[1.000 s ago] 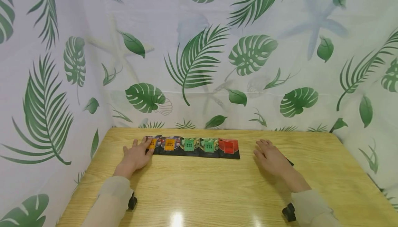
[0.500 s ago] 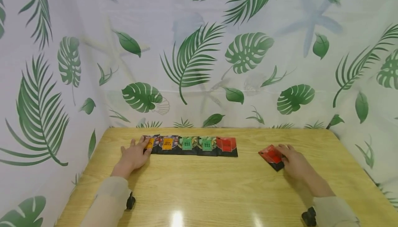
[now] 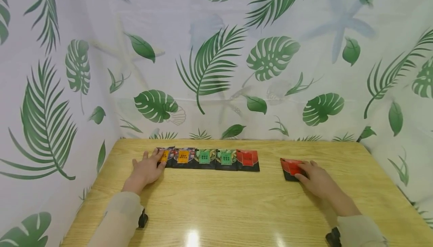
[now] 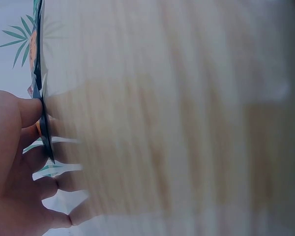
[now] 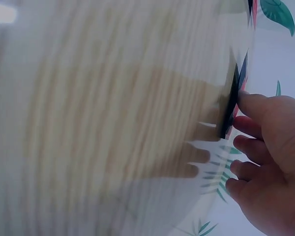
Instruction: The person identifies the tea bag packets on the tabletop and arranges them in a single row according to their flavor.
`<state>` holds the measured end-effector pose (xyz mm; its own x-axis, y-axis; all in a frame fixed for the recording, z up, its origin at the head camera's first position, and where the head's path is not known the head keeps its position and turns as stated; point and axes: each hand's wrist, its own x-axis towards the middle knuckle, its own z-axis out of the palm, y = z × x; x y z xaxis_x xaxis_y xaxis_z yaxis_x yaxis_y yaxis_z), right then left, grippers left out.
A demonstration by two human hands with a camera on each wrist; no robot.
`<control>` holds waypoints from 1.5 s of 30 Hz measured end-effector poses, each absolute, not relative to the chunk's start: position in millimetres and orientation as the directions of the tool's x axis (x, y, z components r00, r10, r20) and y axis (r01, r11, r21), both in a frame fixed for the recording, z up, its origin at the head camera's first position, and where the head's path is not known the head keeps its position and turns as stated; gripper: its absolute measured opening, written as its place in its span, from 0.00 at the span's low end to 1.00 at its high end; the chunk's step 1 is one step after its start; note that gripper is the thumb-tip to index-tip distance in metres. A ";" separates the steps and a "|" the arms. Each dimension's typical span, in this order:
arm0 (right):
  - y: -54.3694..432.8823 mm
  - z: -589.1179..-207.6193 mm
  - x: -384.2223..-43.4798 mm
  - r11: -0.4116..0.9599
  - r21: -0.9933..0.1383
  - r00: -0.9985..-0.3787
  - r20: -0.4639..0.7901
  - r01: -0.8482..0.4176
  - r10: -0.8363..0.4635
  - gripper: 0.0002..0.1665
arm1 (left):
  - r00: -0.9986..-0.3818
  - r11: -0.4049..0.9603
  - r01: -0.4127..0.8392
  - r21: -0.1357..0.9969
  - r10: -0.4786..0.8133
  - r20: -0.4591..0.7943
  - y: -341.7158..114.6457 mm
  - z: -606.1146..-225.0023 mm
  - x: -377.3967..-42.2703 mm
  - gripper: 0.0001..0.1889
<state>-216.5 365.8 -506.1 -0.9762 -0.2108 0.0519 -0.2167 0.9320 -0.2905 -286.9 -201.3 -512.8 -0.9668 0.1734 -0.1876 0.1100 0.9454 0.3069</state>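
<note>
My left hand [image 3: 146,171] rests with spread fingers on the leftmost packet [image 3: 171,152], a dark sachet with an orange label. In the left wrist view my thumb touches the edge of that packet [image 4: 45,132]. Right of it, edges overlapping, lie another orange-label packet [image 3: 183,156], two green-label packets [image 3: 205,157] and a red packet [image 3: 247,159]. Apart from this row, my right hand [image 3: 319,181] pinches a second red packet [image 3: 288,168] by its right side. The right wrist view shows thumb and fingers at this packet's edge [image 5: 243,73], close over the table.
The wooden table [image 3: 216,205] reaches back to a white curtain [image 3: 216,70] printed with green leaves. The curtain also rises along the left and right sides. A strip of bare wood separates the row from the red packet on the right.
My right hand was flat over a mostly hidden packet, then pinched the red packet while it lay diagonal; now that packet is turned nearly square to the row. My left hand stays put.
</note>
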 end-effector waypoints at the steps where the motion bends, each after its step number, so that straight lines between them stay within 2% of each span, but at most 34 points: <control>1: 363.0 -505.6 -217.0 0.930 -0.292 -0.974 0.062 -0.225 -0.217 0.31 | -0.966 0.946 0.109 0.307 0.173 -0.190 -201.3 -512.8 -286.8 0.33; 9: 342.4 -506.1 -223.7 0.910 -0.309 -0.961 0.075 -0.275 -0.265 0.31 | -0.967 0.943 0.111 0.314 0.176 -0.186 -201.9 -514.1 -287.5 0.33; 19: 320.2 -509.3 -237.5 0.884 -0.303 -0.935 0.101 -0.355 -0.341 0.27 | -0.967 0.943 0.100 0.318 0.168 -0.193 -202.8 -514.8 -288.5 0.33; 34: 296.2 -505.3 -245.6 0.877 -0.378 -0.950 0.019 -0.296 -0.313 0.30 | -0.966 0.942 0.104 0.319 0.172 -0.191 -202.2 -513.6 -287.8 0.33; 39: 294.8 -505.5 -248.1 0.889 -0.364 -0.955 0.006 -0.278 -0.297 0.31 | -0.966 0.941 0.107 0.320 0.175 -0.192 -202.4 -512.7 -288.1 0.33; 45: 294.8 -504.2 -250.1 0.911 -0.346 -0.965 -0.049 -0.225 -0.257 0.38 | -0.965 0.943 0.103 0.318 0.172 -0.196 -203.3 -514.6 -288.9 0.33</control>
